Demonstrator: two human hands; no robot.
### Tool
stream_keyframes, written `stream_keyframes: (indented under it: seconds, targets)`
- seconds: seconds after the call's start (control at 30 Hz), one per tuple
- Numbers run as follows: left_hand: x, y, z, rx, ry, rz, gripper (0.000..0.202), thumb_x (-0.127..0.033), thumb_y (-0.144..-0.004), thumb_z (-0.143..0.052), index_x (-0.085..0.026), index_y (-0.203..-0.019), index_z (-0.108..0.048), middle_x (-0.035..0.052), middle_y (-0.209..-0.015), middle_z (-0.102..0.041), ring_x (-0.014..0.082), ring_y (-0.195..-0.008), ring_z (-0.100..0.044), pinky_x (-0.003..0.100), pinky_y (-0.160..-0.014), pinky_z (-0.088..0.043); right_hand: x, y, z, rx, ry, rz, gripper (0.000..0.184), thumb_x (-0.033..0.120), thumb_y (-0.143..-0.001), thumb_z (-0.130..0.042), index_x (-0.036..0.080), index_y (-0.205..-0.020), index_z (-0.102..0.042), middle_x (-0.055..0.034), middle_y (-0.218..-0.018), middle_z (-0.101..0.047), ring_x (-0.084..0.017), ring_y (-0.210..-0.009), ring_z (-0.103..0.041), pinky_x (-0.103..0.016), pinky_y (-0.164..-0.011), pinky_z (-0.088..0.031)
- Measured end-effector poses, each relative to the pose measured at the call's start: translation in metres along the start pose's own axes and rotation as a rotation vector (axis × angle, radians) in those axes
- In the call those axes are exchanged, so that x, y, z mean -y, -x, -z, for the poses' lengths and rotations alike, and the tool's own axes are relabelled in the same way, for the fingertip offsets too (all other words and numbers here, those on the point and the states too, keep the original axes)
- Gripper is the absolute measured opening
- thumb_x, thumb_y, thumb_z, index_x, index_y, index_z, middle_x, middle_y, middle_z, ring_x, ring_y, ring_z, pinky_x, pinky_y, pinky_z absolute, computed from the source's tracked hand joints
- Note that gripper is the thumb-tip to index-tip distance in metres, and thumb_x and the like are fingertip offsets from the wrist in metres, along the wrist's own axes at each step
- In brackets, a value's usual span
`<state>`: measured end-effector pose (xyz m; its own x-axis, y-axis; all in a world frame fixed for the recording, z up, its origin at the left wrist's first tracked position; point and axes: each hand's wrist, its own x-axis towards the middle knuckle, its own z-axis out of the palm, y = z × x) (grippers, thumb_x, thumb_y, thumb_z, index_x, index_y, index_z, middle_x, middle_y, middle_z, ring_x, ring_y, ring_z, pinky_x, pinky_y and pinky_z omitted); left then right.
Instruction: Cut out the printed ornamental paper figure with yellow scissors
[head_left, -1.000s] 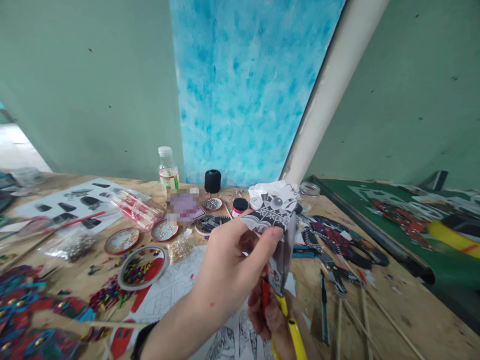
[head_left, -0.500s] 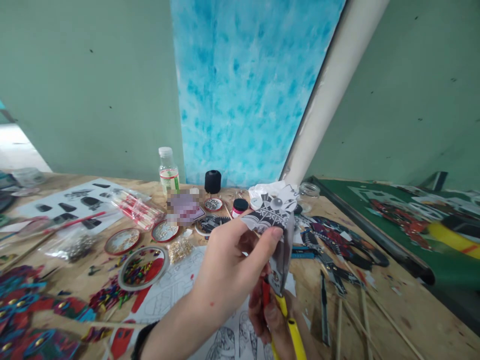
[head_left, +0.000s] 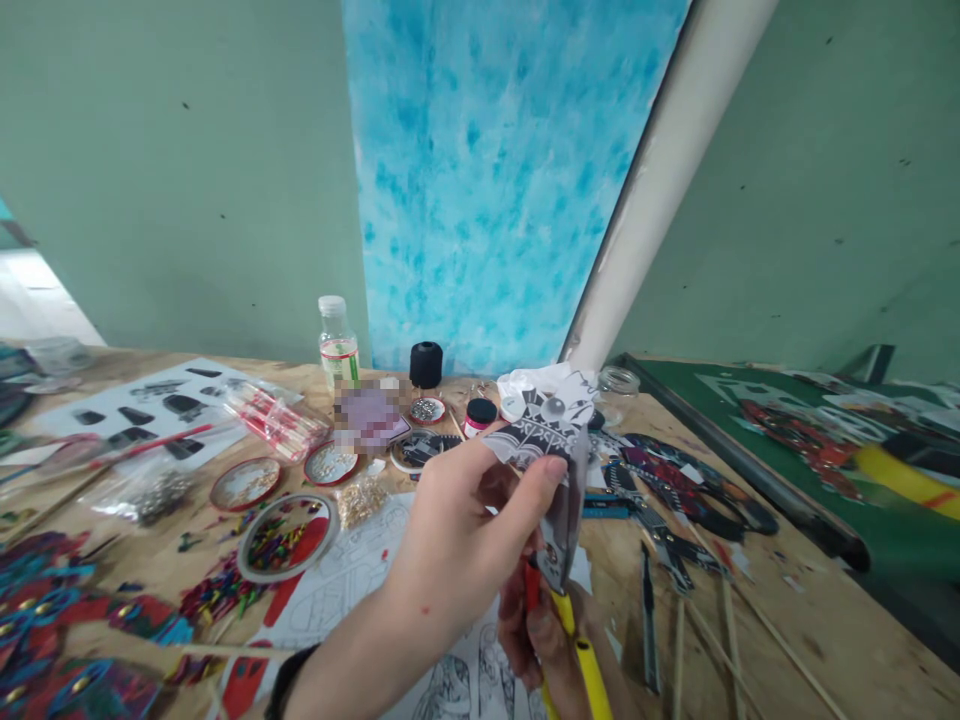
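Note:
My left hand [head_left: 465, 530], a dark band at its wrist, pinches a paper cutout [head_left: 555, 408] printed in black, grey and white between thumb and fingers. The cutout has a jagged outline and stands up above the thumb. Lower down, my right hand [head_left: 551, 640] is wrapped round scissors [head_left: 589, 665] with yellow and red handles. Their pivot end meets the lower, grey part of the cutout, which hides most of the blades. Under both hands lies a sheet of line drawings [head_left: 337, 570].
A tape roll [head_left: 247, 570] rings colourful fasteners at the left, with lids of small metal pieces beyond. A plastic bottle [head_left: 337, 345], a black thread spool [head_left: 426, 365] and a small jar [head_left: 480, 415] stand at the back. Wooden sticks [head_left: 727, 630] and a craft knife [head_left: 649, 620] lie right.

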<state>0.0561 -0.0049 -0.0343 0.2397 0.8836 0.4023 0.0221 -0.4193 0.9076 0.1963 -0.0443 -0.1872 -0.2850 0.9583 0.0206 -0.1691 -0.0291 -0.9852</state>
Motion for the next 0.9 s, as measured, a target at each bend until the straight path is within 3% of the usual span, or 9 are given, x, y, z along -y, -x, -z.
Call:
stream_keyframes:
  seconds: [0.33,0.43,0.53,0.63,0.7,0.83,0.9]
  targets:
    - [0.004,0.003,-0.001,-0.015,0.010,0.044,0.033,-0.035,-0.098,-0.060,-0.020,-0.070,-0.051,-0.0038,-0.054,-0.057,0.0084,-0.048,-0.057,0.017,-0.044,-0.042,0.007,0.001,-0.009,-0.047,0.026,0.068,0.066,0.084,-0.083,-0.062,0.018,-0.086,-0.060,0.0063,-0.054,-0.049,-0.005,-0.040,-0.036,-0.018,-0.040,-0.026]
    - [0.000,-0.001,0.006,-0.045,-0.008,0.024,0.028,-0.041,-0.098,-0.062,-0.020,-0.082,-0.057,-0.0036,-0.056,-0.059,0.0100,-0.050,-0.058,0.019,-0.045,-0.044,0.009,0.002,-0.010,-0.055,0.015,0.101,0.063,0.083,-0.084,-0.060,0.020,-0.086,-0.058,0.0060,-0.057,-0.050,-0.005,-0.042,-0.035,-0.018,-0.040,-0.025]
    - [-0.013,-0.007,0.022,-0.138,-0.013,-0.063,0.023,-0.043,-0.097,-0.064,-0.020,-0.098,-0.063,0.0000,-0.081,-0.067,0.0099,-0.062,-0.062,0.019,-0.052,-0.052,0.013,0.003,-0.011,-0.050,0.066,0.145,0.060,0.081,-0.089,-0.055,0.021,-0.085,-0.057,0.0056,-0.058,-0.048,-0.007,-0.045,-0.034,-0.021,-0.042,-0.028]
    - [-0.026,-0.011,0.037,-0.128,-0.042,-0.077,0.025,-0.043,-0.095,-0.068,-0.021,-0.109,-0.065,0.0027,-0.100,-0.068,0.0121,-0.076,-0.064,0.018,-0.054,-0.056,0.020,0.005,-0.014,-0.033,0.127,0.126,0.058,0.079,-0.092,-0.054,0.022,-0.086,-0.058,0.0038,-0.064,-0.049,-0.010,-0.051,-0.039,-0.023,-0.048,-0.034]
    - [-0.031,-0.013,0.044,-0.084,-0.089,-0.042,0.023,-0.039,-0.093,-0.071,-0.022,-0.109,-0.066,0.0022,-0.097,-0.067,0.0123,-0.075,-0.063,0.017,-0.053,-0.057,0.025,0.005,-0.015,0.004,0.176,0.129,0.060,0.080,-0.092,-0.050,0.022,-0.083,-0.057,0.0046,-0.062,-0.046,-0.010,-0.049,-0.038,-0.023,-0.047,-0.033]
    - [-0.030,-0.015,0.049,-0.004,-0.149,0.018,0.013,-0.031,-0.093,-0.072,-0.022,-0.100,-0.067,-0.0029,-0.072,-0.061,0.0103,-0.063,-0.059,0.015,-0.051,-0.057,0.030,0.002,-0.014,0.079,0.266,0.128,0.064,0.082,-0.094,-0.043,0.021,-0.080,-0.054,0.0061,-0.056,-0.042,-0.009,-0.045,-0.035,-0.023,-0.043,-0.029]
    - [-0.029,-0.015,0.049,0.025,-0.133,0.020,0.011,-0.030,-0.094,-0.071,-0.022,-0.100,-0.066,-0.0036,-0.071,-0.061,0.0093,-0.060,-0.058,0.015,-0.051,-0.058,0.028,0.002,-0.013,0.080,0.253,0.139,0.063,0.082,-0.094,-0.043,0.020,-0.082,-0.055,0.0059,-0.058,-0.043,-0.009,-0.046,-0.035,-0.022,-0.043,-0.029]
